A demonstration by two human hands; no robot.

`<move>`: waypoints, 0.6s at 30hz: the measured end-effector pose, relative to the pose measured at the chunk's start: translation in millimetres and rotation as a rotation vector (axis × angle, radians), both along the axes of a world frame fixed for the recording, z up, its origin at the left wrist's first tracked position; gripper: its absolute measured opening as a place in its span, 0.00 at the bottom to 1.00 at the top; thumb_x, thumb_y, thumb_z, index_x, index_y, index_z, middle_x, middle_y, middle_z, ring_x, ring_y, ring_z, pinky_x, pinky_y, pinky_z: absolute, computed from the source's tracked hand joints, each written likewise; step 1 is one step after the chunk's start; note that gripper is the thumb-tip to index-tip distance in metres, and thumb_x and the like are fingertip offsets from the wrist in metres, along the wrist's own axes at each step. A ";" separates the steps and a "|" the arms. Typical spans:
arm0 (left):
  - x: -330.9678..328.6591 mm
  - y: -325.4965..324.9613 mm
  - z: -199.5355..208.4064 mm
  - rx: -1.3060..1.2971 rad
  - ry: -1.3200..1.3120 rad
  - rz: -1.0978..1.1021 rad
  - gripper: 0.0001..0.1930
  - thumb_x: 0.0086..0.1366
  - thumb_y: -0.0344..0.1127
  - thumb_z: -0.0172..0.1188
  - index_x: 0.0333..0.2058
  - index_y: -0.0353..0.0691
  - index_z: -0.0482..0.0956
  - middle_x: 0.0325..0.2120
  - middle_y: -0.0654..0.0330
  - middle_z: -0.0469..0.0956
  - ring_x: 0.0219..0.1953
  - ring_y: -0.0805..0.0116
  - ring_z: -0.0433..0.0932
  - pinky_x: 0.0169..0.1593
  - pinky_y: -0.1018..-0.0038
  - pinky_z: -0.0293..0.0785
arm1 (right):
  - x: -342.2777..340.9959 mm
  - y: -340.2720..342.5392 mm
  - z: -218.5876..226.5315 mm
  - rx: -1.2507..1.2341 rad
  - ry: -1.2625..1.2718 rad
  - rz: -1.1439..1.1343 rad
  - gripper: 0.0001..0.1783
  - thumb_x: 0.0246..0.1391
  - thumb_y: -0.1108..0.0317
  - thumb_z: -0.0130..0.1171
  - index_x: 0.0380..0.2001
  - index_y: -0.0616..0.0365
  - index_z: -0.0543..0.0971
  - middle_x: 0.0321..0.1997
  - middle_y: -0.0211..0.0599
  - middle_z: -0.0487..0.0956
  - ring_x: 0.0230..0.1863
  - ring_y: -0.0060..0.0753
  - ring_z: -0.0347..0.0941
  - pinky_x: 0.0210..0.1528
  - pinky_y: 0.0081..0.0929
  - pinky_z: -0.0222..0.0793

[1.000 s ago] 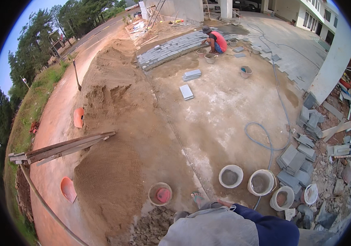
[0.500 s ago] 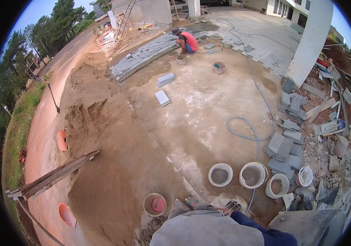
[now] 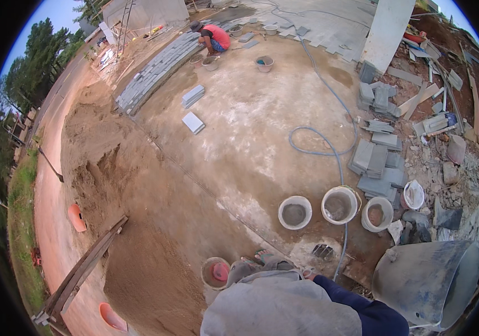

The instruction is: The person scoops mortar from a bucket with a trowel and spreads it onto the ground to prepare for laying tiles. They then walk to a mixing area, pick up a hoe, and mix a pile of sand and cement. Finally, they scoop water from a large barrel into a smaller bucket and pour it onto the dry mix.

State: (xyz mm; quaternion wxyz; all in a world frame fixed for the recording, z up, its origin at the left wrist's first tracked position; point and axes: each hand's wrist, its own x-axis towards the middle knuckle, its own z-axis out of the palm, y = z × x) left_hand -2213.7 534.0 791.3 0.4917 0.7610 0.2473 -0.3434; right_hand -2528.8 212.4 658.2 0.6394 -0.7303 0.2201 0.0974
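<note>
Only a small part of my right hand [image 3: 309,274] shows, past the dark blue sleeve and beside my grey clothing; its fingers are too small and hidden to read. My left hand is out of sight. Near my right hand, a dark slotted piece [image 3: 323,251] lies on the ground; its kind I cannot make out. To the left of my feet stands a bucket [image 3: 207,278] with a red thing [image 3: 220,272] inside. Ahead and to the right are a white bucket [image 3: 282,215] of grey mix, a second white bucket [image 3: 329,215] and a third bucket [image 3: 369,223].
A blue-grey hose [image 3: 339,173] loops across the ground. Stacked grey pavers [image 3: 384,187], rubble and a large tilted drum [image 3: 418,285] lie at right. At left rise a sand pile [image 3: 144,269] and a wooden beam [image 3: 91,257]. A co-worker [image 3: 215,38] crouches by laid pavers [image 3: 158,70].
My view has turned and tilted, so the buckets sit higher and further left, and more of the drum shows. My right hand has drawn back from beside the dark slotted piece.
</note>
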 end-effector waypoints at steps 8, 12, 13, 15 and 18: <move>94.0 -21.6 -33.0 0.004 0.065 -0.188 0.27 0.63 0.53 0.49 0.49 0.34 0.68 0.45 0.51 0.76 0.43 0.56 0.76 0.46 0.58 0.71 | 93.1 -20.8 84.7 0.143 0.578 -0.110 0.14 0.49 0.57 0.57 0.26 0.57 0.81 0.23 0.41 0.79 0.24 0.34 0.76 0.28 0.31 0.71; 167.6 -41.8 -48.8 0.002 0.066 -0.287 0.27 0.63 0.53 0.49 0.49 0.34 0.68 0.44 0.51 0.76 0.43 0.56 0.76 0.45 0.57 0.72 | 167.8 -35.7 112.7 0.289 0.796 -0.122 0.09 0.41 0.63 0.60 0.22 0.57 0.82 0.20 0.42 0.79 0.17 0.33 0.77 0.17 0.34 0.74; 185.8 -47.8 -53.2 0.000 0.068 -0.312 0.27 0.63 0.53 0.49 0.48 0.34 0.68 0.44 0.51 0.76 0.43 0.56 0.76 0.45 0.57 0.72 | 181.1 -35.6 104.6 0.272 0.773 -0.128 0.10 0.41 0.62 0.59 0.22 0.57 0.82 0.20 0.42 0.79 0.17 0.34 0.77 0.18 0.34 0.74; 221.0 -59.3 -61.7 -0.004 0.070 -0.361 0.26 0.63 0.53 0.49 0.48 0.34 0.68 0.44 0.52 0.76 0.42 0.56 0.76 0.45 0.57 0.72 | 210.9 -28.1 79.8 0.249 0.726 -0.138 0.12 0.42 0.60 0.57 0.22 0.58 0.82 0.19 0.43 0.79 0.17 0.36 0.77 0.18 0.34 0.74; 272.4 -64.2 -68.0 0.019 0.078 -0.418 0.26 0.63 0.53 0.48 0.48 0.34 0.68 0.44 0.52 0.76 0.42 0.56 0.77 0.44 0.57 0.72 | 275.7 -10.9 101.5 -0.424 0.535 0.004 0.14 0.42 0.58 0.55 0.25 0.56 0.83 0.26 0.49 0.80 0.29 0.45 0.79 0.32 0.40 0.75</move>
